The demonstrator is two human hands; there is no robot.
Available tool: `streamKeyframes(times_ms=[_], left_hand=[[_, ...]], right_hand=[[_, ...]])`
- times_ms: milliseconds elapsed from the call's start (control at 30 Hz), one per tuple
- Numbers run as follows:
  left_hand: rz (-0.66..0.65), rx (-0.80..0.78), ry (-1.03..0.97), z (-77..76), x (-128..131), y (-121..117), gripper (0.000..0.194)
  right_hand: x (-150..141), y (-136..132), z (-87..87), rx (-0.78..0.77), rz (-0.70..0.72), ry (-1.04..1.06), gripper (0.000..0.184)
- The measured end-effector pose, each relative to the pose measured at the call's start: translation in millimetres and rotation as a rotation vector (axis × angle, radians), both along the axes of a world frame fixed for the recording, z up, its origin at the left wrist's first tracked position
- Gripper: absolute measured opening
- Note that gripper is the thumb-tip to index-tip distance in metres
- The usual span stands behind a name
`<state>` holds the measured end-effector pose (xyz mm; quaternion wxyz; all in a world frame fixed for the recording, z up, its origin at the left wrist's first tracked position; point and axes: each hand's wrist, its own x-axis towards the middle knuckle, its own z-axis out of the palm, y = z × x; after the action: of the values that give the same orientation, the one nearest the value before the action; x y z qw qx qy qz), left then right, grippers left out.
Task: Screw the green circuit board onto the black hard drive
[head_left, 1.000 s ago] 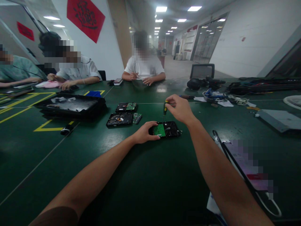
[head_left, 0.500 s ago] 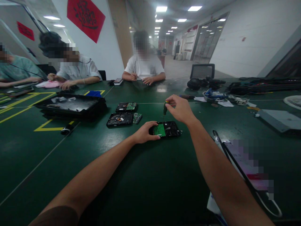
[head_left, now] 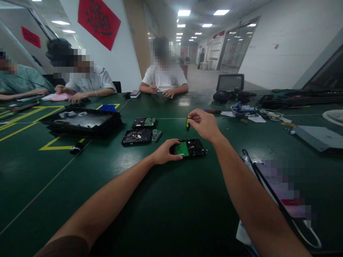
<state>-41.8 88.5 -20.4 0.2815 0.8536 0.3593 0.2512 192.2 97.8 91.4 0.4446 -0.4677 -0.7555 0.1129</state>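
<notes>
A black hard drive (head_left: 197, 147) with a green circuit board (head_left: 182, 149) lies on the green table in front of me. My left hand (head_left: 166, 151) grips its left end, thumb on the near edge and fingers on the far edge. My right hand (head_left: 205, 123) pinches the top of a yellow-and-black screwdriver (head_left: 188, 125). The screwdriver stands upright, its thin shaft reaching down to the far edge of the circuit board. Tiny screws (head_left: 206, 151) seem to lie by the drive's right end.
Two more hard drives (head_left: 136, 137) and a loose circuit board (head_left: 156, 135) lie beyond my left hand. Black trays (head_left: 80, 119) are stacked at left. A phone (head_left: 281, 189) lies near my right forearm, a grey metal box (head_left: 318, 137) farther right. Several people sit across the table.
The screwdriver has turned in my right hand, so more yellow shows on its handle. My left hand and the hard drive stay in place.
</notes>
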Motion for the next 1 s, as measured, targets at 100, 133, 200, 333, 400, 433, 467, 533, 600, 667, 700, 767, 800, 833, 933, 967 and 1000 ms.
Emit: streamKeyframes(times_ms=[100,133,200,333,400,433,467,533,600,667,700,767,800,833,933,967,1000], left_hand=[[-0.003,-0.003,-0.008,-0.5,0.1,0.2,0.078],[-0.005,-0.001,-0.009,-0.5,0.1,0.3,0.078],[-0.01,0.0,-0.007,-0.5,-0.1,0.6,0.078],[-0.01,0.007,0.001,-1.4,-0.8,1.7,0.078],[-0.011,0.01,0.003,-2.0,-1.0,2.3,0.078],[-0.013,0.008,0.006,-2.2,-1.0,2.5,0.079],[-0.013,0.006,0.008,-2.3,-1.0,2.6,0.079],[-0.012,0.003,0.012,-2.1,-1.0,2.5,0.079],[-0.012,0.004,0.013,-1.6,-0.9,2.2,0.079],[-0.014,0.006,0.014,-1.1,-0.9,1.8,0.079],[-0.014,0.005,0.013,-1.0,-0.9,1.7,0.078],[-0.014,0.002,0.012,-1.1,-1.0,1.6,0.078],[-0.014,0.003,0.009,-1.4,-1.0,1.7,0.078],[-0.014,0.005,0.006,-1.8,-1.0,1.8,0.078],[-0.013,0.013,-0.003,-3.1,-0.9,2.3,0.079],[-0.013,0.012,-0.004,-3.5,-0.9,2.4,0.079],[-0.012,0.009,-0.004,-3.7,-0.8,2.5,0.079]], right_hand=[[0.9,0.8,0.6,0.014,-0.009,-0.039,0.012],[1.2,0.9,0.7,0.023,-0.013,-0.051,0.013],[1.8,0.9,0.6,0.037,-0.016,-0.063,0.014],[1.3,-0.4,0.5,0.027,-0.034,-0.035,0.011],[0.9,-1.1,0.9,0.024,-0.037,-0.024,0.01],[0.9,-1.3,1.2,0.027,-0.033,-0.028,0.011],[0.9,-1.4,1.6,0.032,-0.028,-0.038,0.011],[1.4,-1.1,2.0,0.041,-0.022,-0.065,0.012],[2.0,-0.4,1.8,0.042,-0.023,-0.073,0.012],[2.3,0.3,1.1,0.04,-0.027,-0.052,0.011],[2.4,0.6,0.7,0.04,-0.029,-0.036,0.01],[2.3,0.8,0.1,0.034,-0.028,-0.011,0.009],[2.2,0.7,0.2,0.03,-0.026,-0.009,0.009],[2.1,0.5,0.4,0.027,-0.026,-0.014,0.008],[2.3,-0.1,1.8,0.032,-0.042,-0.055,0.008],[2.4,-0.1,2.1,0.038,-0.05,-0.07,0.008],[2.4,-0.1,2.1,0.044,-0.058,-0.081,0.008]])
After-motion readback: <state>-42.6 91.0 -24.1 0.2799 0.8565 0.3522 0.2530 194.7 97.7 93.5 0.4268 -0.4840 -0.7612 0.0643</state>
